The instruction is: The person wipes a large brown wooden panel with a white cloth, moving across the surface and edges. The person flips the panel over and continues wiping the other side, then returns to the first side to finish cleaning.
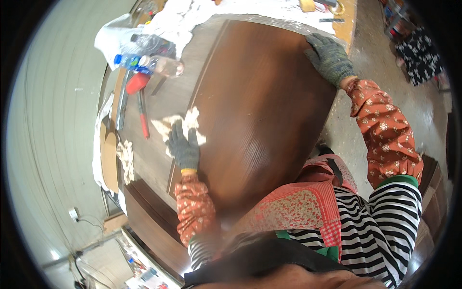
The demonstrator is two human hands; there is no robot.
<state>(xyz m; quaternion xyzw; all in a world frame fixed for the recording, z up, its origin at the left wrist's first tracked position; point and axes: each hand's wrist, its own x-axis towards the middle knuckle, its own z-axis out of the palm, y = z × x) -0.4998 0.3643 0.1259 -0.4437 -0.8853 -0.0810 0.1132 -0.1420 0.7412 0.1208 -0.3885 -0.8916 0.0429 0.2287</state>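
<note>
Largest, a dark brown, glossy wood-grain panel [260, 96], lying flat in front of the body, long axis running from the waist toward the far side of the work surface with a slight lean. Along its left side, past a thin dark line, a paler grey-brown expanse [166, 98]; no telling whether joined to the panel or separate. At lower left, near the body, long dark brown boards [149, 216]. Across the far side, a rumpled white sheet [187, 19]. On the grey-brown expanse, a mallet with a red head and red handle grip [137, 83], handle pointing back toward the body.

Next in size, a crumpled cream cloth [166, 126], spread across the dark line at the panel's left side. At the panel's far right corner, the right hand in a mottled grey-green knit glove [329, 60], laid over the edge, thumb apart from the fingers; impossible to tell about any curl underneath. On the cloth, the left hand in a dark grey knit glove [184, 149], fingers extended away from the body, with no visible pinch. Key relation: cloth directly under the left hand, well apart from the right, with most of the panel lying rightward, between both hands. Smallest, beyond the mallet head, a clear plastic bottle with a white cap [166, 67], on its side.
</note>
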